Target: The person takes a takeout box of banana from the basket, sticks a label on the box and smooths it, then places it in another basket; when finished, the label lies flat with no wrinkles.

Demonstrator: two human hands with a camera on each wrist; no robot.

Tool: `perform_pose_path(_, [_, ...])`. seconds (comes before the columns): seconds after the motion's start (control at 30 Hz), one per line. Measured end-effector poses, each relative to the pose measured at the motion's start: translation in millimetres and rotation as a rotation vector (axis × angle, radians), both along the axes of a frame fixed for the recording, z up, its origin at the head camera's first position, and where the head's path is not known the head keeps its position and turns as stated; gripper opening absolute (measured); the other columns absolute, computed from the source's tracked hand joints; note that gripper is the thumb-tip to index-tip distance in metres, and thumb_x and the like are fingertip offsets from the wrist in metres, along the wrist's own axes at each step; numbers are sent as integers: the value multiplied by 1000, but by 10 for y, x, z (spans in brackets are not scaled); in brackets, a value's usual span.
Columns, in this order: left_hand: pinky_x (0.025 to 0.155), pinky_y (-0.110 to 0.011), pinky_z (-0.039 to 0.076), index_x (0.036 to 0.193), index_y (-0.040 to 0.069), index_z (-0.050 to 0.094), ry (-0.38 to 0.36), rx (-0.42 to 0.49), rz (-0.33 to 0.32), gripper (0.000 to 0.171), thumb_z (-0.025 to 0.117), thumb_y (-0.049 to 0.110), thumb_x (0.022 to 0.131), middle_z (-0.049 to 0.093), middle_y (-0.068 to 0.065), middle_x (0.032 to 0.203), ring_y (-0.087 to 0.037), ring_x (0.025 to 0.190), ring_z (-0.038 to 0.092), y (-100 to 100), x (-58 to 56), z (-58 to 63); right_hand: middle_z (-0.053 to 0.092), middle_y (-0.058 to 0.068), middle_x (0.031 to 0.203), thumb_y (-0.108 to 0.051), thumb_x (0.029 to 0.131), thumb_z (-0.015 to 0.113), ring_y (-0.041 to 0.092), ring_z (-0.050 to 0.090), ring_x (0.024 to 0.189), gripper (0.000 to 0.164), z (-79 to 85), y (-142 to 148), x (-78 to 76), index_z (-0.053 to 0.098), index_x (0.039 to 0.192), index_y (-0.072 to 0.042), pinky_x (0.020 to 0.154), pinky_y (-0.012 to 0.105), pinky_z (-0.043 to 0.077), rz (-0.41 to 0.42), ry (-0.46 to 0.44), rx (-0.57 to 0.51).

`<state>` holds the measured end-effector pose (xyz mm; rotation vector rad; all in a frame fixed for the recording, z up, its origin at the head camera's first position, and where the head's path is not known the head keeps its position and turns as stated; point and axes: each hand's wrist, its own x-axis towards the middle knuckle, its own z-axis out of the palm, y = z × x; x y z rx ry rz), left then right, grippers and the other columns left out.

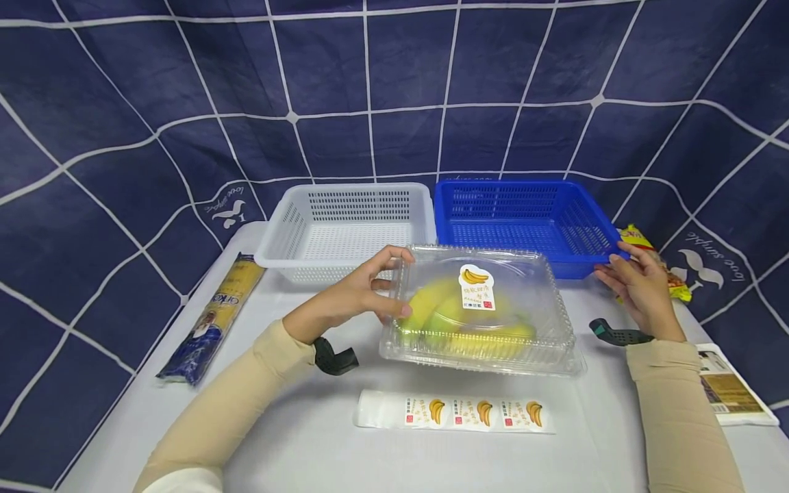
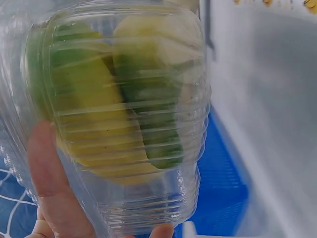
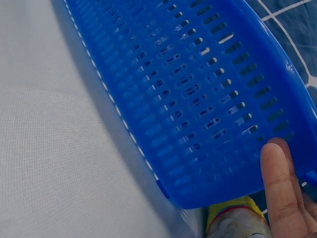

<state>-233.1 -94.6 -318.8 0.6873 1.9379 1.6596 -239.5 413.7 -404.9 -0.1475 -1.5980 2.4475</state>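
Note:
My left hand (image 1: 354, 291) grips the left end of a clear plastic box (image 1: 555, 342), its thumb on the near side and fingers round the far edge. Yellow and green bananas (image 2: 94, 124) show through the ribbed wall. A banana sticker (image 1: 477, 287) is on the lid. The box is tilted above the table, in front of two baskets. At the near right corner of the blue basket (image 1: 524, 236), my right hand (image 1: 644, 291) holds the rim, with the thumb (image 3: 277, 173) against the slotted wall.
Left of the blue basket stands a white basket (image 1: 296, 263). A strip of banana stickers (image 1: 456, 412) lies in front. A long pasta packet (image 1: 212, 318) is at the left. On the right are a yellow snack bag (image 1: 681, 291) and a flat printed packet (image 1: 730, 387).

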Motion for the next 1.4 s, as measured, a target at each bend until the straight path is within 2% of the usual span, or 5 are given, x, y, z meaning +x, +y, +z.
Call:
perform_pose_path(0.23, [69,-38,58,145,18,45,11,5,9,69,80,8,86,22,-21,166,-43,135,50,56,-108,246,73,-1,108,-6,107,66,16,80,85,39,-1,13,-3,52,143,-15,74,28,65,3,4,-17])
perform_pose_path(0.57, [69,-33,58,146,19,44,-17,17,10,68,76,2,89,21,-20,166,-27,97,65,216,-326,433,75,0,107,-5,107,65,17,80,84,44,-17,19,3,48,147,-13,76,29,65,10,16,-38])
perform_pose_path(0.73, [72,-34,57,148,20,45,-30,19,25,67,75,5,91,16,-19,170,-30,118,60,309,-458,485,70,-4,113,-10,105,70,11,77,85,48,-13,21,9,51,148,-17,75,25,64,-22,-27,16])
perform_pose_path(0.97, [76,-37,59,151,20,44,-17,27,22,67,73,6,93,17,-16,173,-27,157,26,454,-649,580,57,-7,120,-20,102,75,4,65,94,49,-13,20,7,57,148,-26,74,16,61,-83,-120,81])
perform_pose_path(1.4, [84,-39,57,150,23,47,-44,83,63,63,72,7,95,32,-18,163,-24,121,58,727,-973,661,71,1,108,-4,108,65,18,80,89,36,-16,5,13,54,139,-17,78,30,65,35,16,-65])
